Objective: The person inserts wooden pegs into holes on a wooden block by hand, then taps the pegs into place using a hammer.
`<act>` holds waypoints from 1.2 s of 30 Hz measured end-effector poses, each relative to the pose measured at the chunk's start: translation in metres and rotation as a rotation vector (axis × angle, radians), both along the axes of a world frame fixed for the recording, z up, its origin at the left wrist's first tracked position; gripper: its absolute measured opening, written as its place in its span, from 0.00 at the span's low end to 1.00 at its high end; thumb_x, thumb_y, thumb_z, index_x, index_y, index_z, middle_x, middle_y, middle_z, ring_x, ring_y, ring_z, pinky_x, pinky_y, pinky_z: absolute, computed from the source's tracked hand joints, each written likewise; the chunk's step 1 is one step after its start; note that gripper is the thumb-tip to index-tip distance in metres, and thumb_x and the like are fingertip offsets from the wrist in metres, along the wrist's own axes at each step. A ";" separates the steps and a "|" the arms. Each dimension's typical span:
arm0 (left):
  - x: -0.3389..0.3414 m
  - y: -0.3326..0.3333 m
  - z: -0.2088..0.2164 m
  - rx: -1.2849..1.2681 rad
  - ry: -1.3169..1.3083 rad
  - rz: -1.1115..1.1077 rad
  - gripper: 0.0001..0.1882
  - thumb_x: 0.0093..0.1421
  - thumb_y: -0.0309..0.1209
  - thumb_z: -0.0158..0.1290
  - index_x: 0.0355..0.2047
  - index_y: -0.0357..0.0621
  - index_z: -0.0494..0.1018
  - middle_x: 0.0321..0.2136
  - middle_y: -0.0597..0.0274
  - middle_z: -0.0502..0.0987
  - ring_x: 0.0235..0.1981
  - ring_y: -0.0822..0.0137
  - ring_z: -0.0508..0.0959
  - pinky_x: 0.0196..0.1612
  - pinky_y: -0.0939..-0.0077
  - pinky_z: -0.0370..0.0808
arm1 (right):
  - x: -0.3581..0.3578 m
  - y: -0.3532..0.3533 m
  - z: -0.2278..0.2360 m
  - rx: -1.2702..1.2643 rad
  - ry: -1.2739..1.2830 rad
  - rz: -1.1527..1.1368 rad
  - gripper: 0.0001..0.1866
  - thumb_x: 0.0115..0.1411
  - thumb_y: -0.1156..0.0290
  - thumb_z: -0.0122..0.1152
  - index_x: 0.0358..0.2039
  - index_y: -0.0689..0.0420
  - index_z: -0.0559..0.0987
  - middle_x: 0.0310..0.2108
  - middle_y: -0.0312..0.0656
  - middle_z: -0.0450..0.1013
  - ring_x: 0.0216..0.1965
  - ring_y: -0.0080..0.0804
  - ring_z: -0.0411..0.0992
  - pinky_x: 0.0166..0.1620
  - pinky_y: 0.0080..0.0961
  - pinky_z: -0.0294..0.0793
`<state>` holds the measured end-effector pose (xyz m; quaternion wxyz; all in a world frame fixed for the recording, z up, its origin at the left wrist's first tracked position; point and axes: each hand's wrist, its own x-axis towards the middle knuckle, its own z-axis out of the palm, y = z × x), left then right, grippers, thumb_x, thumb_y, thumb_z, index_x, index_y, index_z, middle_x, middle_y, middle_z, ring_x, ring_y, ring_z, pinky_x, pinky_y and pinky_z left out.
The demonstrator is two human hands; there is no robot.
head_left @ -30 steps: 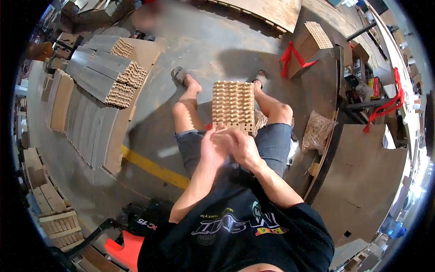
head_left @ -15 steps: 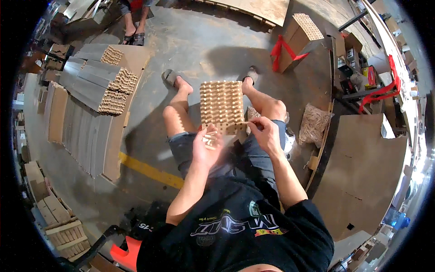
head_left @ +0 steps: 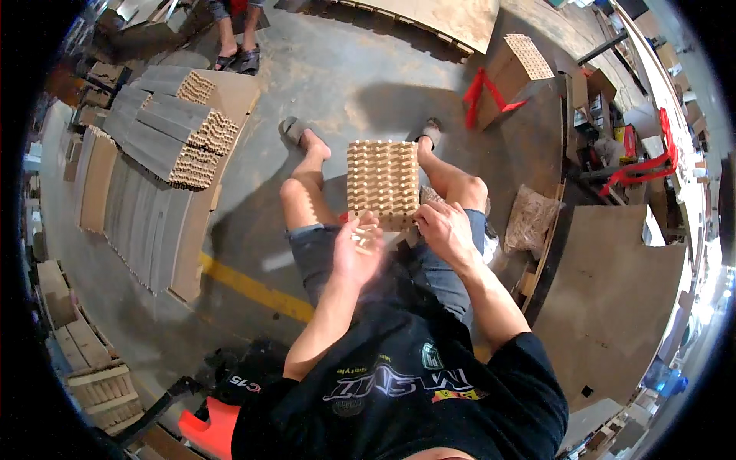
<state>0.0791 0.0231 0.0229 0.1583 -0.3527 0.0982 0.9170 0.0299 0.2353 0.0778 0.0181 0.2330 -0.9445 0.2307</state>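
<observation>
Between my legs stands a tan wooden block (head_left: 383, 180) with rows of pale dowels sticking up from its face; a few bare holes show along its near edge. My left hand (head_left: 359, 249) is cupped, palm up, at the block's near left corner, with several loose wooden dowels (head_left: 363, 236) lying in it. At the near right corner my right hand (head_left: 445, 230) is closed in a pinch, its fingertips against the block's edge. The dowel in that pinch is mostly hidden by the fingers.
A clear bag of dowels (head_left: 532, 220) lies right of my leg. Stacked grey boards with wavy ends (head_left: 165, 126) fill the left. A tall block with red ribbon (head_left: 502, 88) stands ahead right, and a cardboard sheet (head_left: 613, 299) lies at right. Another person's feet (head_left: 236, 60) show far left.
My right hand has moved down and turned over at the block's near right corner, and the dowel's tip is now covered. The left hand still cups its dowels. The whole view has shifted slightly.
</observation>
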 end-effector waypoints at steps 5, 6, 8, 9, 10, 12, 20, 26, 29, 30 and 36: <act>-0.001 0.002 0.004 0.031 0.017 -0.005 0.15 0.71 0.37 0.46 0.44 0.42 0.78 0.36 0.62 0.79 0.32 0.66 0.78 0.32 0.74 0.76 | 0.003 0.002 -0.008 0.058 -0.004 -0.029 0.04 0.57 0.70 0.63 0.31 0.53 0.78 0.30 0.39 0.76 0.37 0.40 0.77 0.38 0.38 0.70; -0.002 0.003 0.004 0.022 0.014 -0.010 0.15 0.71 0.38 0.46 0.43 0.42 0.78 0.36 0.62 0.79 0.32 0.67 0.78 0.32 0.74 0.76 | 0.000 0.002 -0.009 0.057 -0.006 -0.044 0.04 0.57 0.69 0.63 0.31 0.53 0.78 0.31 0.39 0.77 0.37 0.40 0.77 0.38 0.39 0.70; -0.002 0.004 0.006 0.010 -0.002 -0.019 0.15 0.71 0.38 0.46 0.44 0.42 0.78 0.36 0.62 0.79 0.32 0.67 0.78 0.32 0.74 0.76 | -0.004 0.000 -0.007 0.040 -0.011 -0.026 0.04 0.57 0.69 0.63 0.31 0.53 0.78 0.31 0.38 0.77 0.37 0.40 0.77 0.38 0.39 0.71; -0.001 0.005 0.007 -0.003 -0.015 -0.025 0.15 0.71 0.38 0.46 0.44 0.42 0.78 0.36 0.62 0.79 0.32 0.67 0.78 0.32 0.74 0.76 | -0.005 -0.002 -0.006 0.021 -0.014 -0.005 0.04 0.57 0.69 0.63 0.31 0.53 0.78 0.30 0.38 0.77 0.37 0.39 0.77 0.38 0.39 0.71; -0.003 0.006 0.006 -0.001 -0.009 -0.026 0.15 0.71 0.38 0.46 0.44 0.42 0.78 0.36 0.62 0.79 0.32 0.67 0.78 0.32 0.74 0.76 | -0.008 -0.003 -0.009 0.023 -0.008 -0.006 0.04 0.57 0.69 0.63 0.31 0.53 0.78 0.30 0.38 0.77 0.37 0.39 0.77 0.38 0.39 0.71; -0.004 0.009 0.001 0.007 0.018 -0.054 0.15 0.71 0.39 0.47 0.45 0.42 0.78 0.35 0.62 0.80 0.32 0.67 0.78 0.31 0.74 0.76 | -0.013 -0.006 -0.022 0.191 -0.155 -0.004 0.06 0.51 0.69 0.61 0.32 0.50 0.81 0.28 0.39 0.78 0.41 0.41 0.78 0.46 0.42 0.73; 0.006 0.006 0.006 -0.068 0.059 -0.110 0.16 0.72 0.40 0.46 0.46 0.43 0.78 0.37 0.64 0.80 0.32 0.69 0.78 0.33 0.74 0.77 | 0.004 -0.029 0.027 -0.153 -0.296 -0.196 0.13 0.58 0.60 0.69 0.40 0.53 0.86 0.32 0.44 0.81 0.33 0.40 0.80 0.38 0.34 0.78; 0.003 0.014 0.041 -0.141 -0.005 -0.132 0.16 0.73 0.39 0.44 0.49 0.44 0.77 0.40 0.65 0.79 0.38 0.70 0.79 0.42 0.74 0.79 | 0.023 -0.063 0.027 -0.155 -0.485 -0.206 0.17 0.59 0.51 0.68 0.44 0.45 0.85 0.33 0.43 0.83 0.37 0.44 0.82 0.40 0.38 0.80; 0.001 0.013 0.042 -0.154 0.024 -0.142 0.16 0.73 0.38 0.46 0.50 0.45 0.77 0.40 0.65 0.80 0.39 0.70 0.79 0.45 0.73 0.79 | 0.026 -0.064 0.018 -0.330 -0.523 -0.243 0.16 0.59 0.57 0.70 0.46 0.50 0.85 0.38 0.47 0.83 0.40 0.41 0.82 0.43 0.34 0.80; -0.001 0.013 0.043 -0.169 0.024 -0.142 0.16 0.72 0.38 0.46 0.51 0.44 0.77 0.40 0.65 0.80 0.38 0.70 0.79 0.45 0.73 0.80 | 0.026 -0.062 0.018 -0.329 -0.525 -0.244 0.16 0.59 0.57 0.70 0.46 0.50 0.85 0.38 0.47 0.83 0.40 0.41 0.82 0.43 0.34 0.80; -0.003 0.003 0.016 -0.101 0.036 -0.114 0.15 0.71 0.37 0.49 0.50 0.45 0.77 0.37 0.66 0.79 0.33 0.73 0.77 0.35 0.77 0.76 | 0.012 -0.034 0.031 -0.509 -0.482 -0.337 0.11 0.60 0.68 0.70 0.41 0.60 0.85 0.36 0.44 0.82 0.38 0.30 0.80 0.44 0.26 0.78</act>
